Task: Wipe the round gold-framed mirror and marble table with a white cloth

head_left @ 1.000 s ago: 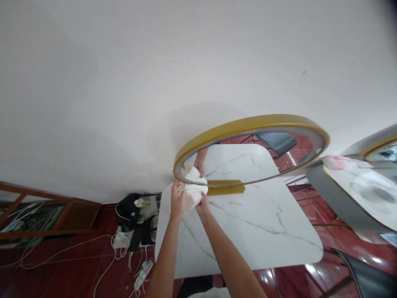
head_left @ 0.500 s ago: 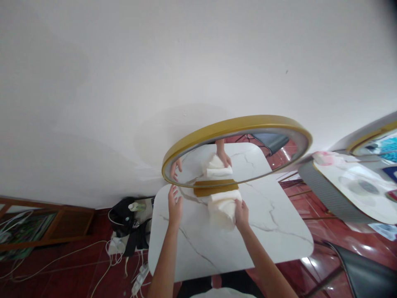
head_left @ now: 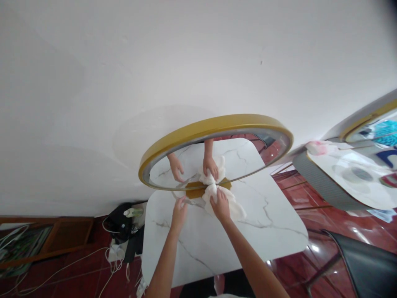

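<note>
A white cloth point(head_left: 236, 210) lies bunched at the lower edge of the gold-framed mirror point(head_left: 217, 123), partly over the mirror's gold base point(head_left: 194, 193). My right hand point(head_left: 221, 204) has its fingers closed on the cloth and presses it there. To the left, my left hand point(head_left: 179, 212) is just above the marble-patterned table point(head_left: 263, 240), close to the mirror's lower rim, loosely bent and holding nothing. Its fingertips are partly blurred, so contact with the rim cannot be told. Both hands and the cloth show again in the mirror's reflection.
Left of the table, a black bag point(head_left: 119, 225), a pale green bottle point(head_left: 133, 212) and loose cables sit near a wooden frame point(head_left: 66, 240). A black chair point(head_left: 362, 265) stands at right, with a second white table point(head_left: 350, 174) behind it. The wall point(head_left: 155, 62) rises behind the mirror.
My right hand has moved left and up with the cloth, from the table in front of the base to the mirror's lower edge. My left hand has dropped slightly, its fingers less spread.
</note>
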Tool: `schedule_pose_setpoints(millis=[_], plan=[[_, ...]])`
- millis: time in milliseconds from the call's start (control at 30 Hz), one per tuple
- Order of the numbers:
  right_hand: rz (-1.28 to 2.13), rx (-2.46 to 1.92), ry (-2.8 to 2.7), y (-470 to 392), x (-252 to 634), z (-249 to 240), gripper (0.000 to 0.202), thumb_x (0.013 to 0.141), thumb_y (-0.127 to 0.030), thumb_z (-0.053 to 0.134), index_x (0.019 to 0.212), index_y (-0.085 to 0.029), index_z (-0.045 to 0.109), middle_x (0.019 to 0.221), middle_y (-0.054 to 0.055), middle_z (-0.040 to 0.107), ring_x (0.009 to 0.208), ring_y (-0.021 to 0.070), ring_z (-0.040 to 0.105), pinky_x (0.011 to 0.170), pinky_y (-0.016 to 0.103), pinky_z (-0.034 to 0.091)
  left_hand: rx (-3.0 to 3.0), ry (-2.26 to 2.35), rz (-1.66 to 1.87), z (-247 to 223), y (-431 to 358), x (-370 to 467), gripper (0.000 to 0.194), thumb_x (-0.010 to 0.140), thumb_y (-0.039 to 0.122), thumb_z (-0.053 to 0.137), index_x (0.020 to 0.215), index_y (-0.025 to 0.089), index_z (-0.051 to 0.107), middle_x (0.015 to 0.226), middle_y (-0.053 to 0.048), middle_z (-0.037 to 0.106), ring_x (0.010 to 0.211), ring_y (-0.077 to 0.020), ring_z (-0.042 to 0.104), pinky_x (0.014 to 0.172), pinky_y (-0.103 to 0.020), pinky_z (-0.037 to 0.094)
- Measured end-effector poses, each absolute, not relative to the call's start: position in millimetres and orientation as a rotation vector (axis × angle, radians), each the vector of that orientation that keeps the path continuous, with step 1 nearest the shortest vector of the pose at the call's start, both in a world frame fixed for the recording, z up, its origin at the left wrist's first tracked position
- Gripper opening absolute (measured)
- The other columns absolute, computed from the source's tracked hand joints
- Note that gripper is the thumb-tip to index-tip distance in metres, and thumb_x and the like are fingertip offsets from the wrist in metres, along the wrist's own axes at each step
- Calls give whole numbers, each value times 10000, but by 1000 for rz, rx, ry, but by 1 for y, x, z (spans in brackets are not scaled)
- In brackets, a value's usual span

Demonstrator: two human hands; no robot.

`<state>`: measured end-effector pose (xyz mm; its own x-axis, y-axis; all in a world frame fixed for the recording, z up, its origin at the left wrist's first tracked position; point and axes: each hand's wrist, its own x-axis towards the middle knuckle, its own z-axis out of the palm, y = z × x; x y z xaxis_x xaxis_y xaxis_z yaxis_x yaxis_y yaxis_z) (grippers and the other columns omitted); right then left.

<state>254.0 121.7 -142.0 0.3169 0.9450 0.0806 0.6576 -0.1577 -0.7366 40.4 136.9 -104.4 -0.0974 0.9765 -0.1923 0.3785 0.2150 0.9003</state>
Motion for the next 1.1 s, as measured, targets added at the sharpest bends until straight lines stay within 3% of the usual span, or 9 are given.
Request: schedule_pose_setpoints(millis=[100,267,433,633,933,1100], plan=[[564,-1846,-1596,119,227,-151,475,837,-291,451,1302,-198,481,1343,102,500,1277,271,380,1077,482,220,1493,1560,710,-110,129,61,515,639,68,513,1126,209,606,1237,-78,587,1215,-227,484,1073,-377,318],[628,-1691,-1875,117,220,-151,529,794,-202,514,1311,-309,479,1388,-4,462,1308,202,362,1104,378,203,1907,1622,241,-116,124,76,680,669,22,440,1338,148,434,1428,-126,400,1310,-251,370,1072,-385,299],[544,-1803,-1853,111,267,-155,516,849,-222,450,1360,-283,419,1413,18,428,1324,208,336,1109,408,183,2038,1659,68,-121,122,72,715,683,24,425,1381,170,372,1480,-98,327,1331,-222,343,1085,-366,277],[439,-1976,-1716,105,312,-163,505,897,-269,365,1400,-231,357,1432,71,397,1340,260,295,1093,505,157,1980,1661,84,-119,124,71,723,676,14,440,1374,197,393,1463,-79,364,1322,-220,363,1091,-376,272],[572,-1685,-2036,114,228,-154,532,853,-244,489,1373,-312,393,1424,0,408,1335,206,319,1116,416,149,2047,1662,37,-118,126,71,687,696,40,434,1369,172,392,1444,-100,389,1314,-217,372,1068,-333,288],[577,-1680,-2073,114,231,-148,519,856,-240,491,1359,-338,405,1418,-17,417,1332,180,323,1113,389,162,2064,1677,26,-118,123,73,679,704,48,436,1370,173,386,1456,-106,367,1318,-219,364,1063,-343,289]])
